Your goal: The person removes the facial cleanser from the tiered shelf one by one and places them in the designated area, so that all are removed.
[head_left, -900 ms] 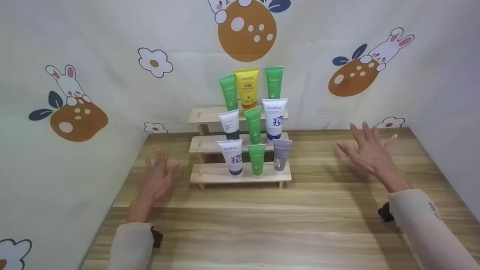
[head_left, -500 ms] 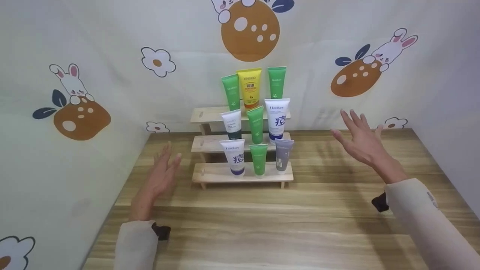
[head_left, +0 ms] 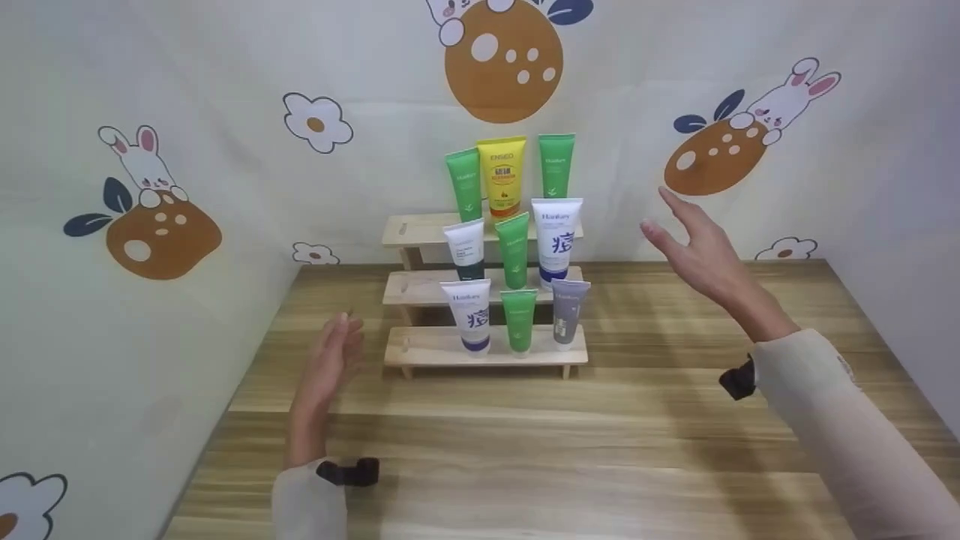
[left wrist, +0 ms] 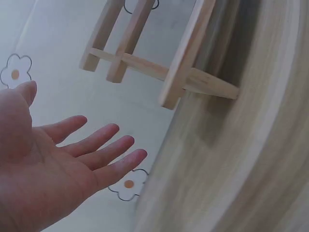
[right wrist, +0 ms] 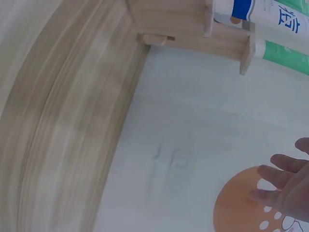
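Note:
A three-tier wooden stand [head_left: 420,341] bears upright squeeze tubes. On its top tier a yellow tube [head_left: 502,169] stands between two green tubes. The middle tier has a white tube with a dark green base [head_left: 465,247], a green tube [head_left: 514,251] and a larger white-and-blue tube [head_left: 556,236]. Below are another white-and-blue tube [head_left: 469,315], a small green tube [head_left: 519,322] and a grey tube [head_left: 568,315]. My left hand [head_left: 328,367], fingers extended, hovers left of the stand, touching nothing. My right hand [head_left: 705,255] is raised right of the tubes, holding nothing.
The stand sits near the back of a wood-grain table [head_left: 480,450]. Pale cloth walls [head_left: 382,172] printed with rabbits, oranges and flowers rise behind it and at both sides.
My right hand has moved up and left toward the upper tiers. My left hand has turned and its forearm has shifted right. The tubes stay in their places on the stand.

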A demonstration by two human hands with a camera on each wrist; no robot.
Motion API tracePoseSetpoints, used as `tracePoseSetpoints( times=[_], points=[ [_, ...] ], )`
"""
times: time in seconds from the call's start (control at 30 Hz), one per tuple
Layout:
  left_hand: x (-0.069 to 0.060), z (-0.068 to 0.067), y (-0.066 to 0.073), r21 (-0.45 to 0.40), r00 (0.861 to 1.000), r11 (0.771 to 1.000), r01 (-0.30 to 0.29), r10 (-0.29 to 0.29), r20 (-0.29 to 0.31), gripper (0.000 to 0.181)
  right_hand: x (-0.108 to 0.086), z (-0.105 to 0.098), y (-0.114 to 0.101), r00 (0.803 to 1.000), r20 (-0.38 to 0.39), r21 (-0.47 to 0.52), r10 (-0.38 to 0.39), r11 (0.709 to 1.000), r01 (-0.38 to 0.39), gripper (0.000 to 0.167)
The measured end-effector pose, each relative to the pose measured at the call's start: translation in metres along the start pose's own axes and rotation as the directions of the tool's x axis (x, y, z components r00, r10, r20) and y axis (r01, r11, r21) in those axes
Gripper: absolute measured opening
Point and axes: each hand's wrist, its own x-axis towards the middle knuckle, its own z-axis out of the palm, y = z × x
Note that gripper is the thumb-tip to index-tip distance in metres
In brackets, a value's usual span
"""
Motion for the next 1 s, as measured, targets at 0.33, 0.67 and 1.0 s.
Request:
tracePoseSetpoints(
  times=[0.33,0.67,1.0],
  points=[
    [-0.003,0.017,-0.034,-0.203,0.991,0.975,0.094,-0.110,-0.070,0.063,0.019,0.000,-0.036,0.997,-0.073,0.208,-0.016,0.978,0.031,0.067],
    [0.000,0.035,-0.058,-0.311,0.990,0.946,0.088,-0.118,-0.079,0.056,0.041,0.009,-0.062,0.994,-0.102,0.233,-0.022,0.971,0.046,0.067],
    [0.002,0.043,-0.064,-0.292,0.991,0.955,0.047,-0.082,-0.109,0.046,0.063,0.021,-0.070,0.998,-0.057,0.273,0.038,0.962,-0.021,0.067]
  ],
)
